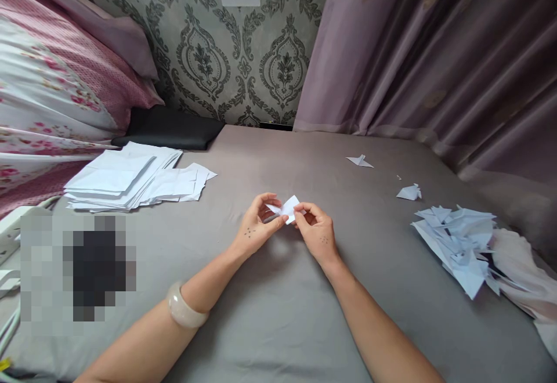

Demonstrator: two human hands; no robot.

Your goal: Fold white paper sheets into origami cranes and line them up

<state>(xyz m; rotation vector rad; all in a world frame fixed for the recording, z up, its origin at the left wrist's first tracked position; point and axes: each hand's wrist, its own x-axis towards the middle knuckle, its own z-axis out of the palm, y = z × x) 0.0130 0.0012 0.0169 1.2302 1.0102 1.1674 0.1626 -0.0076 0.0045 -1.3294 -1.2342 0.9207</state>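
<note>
A small folded piece of white paper (290, 205) is held between my two hands, just above the grey cloth surface (278, 302). My left hand (260, 225) pinches its left side between thumb and fingers. On the opposite side, my right hand (316, 227) grips the paper's right edge with thumb and forefinger. The paper has creases and a pointed top corner; its lower part is partly covered by my fingertips. A pale bangle (185, 307) circles my left wrist.
Stacked white paper sheets (108, 177) lie at left, near a black flat item (172, 127). Folded paper shapes (456, 238) are heaped at right, with a folded piece (360, 161) and another piece (409, 192) farther back. A white power strip (13, 226) sits at the left edge.
</note>
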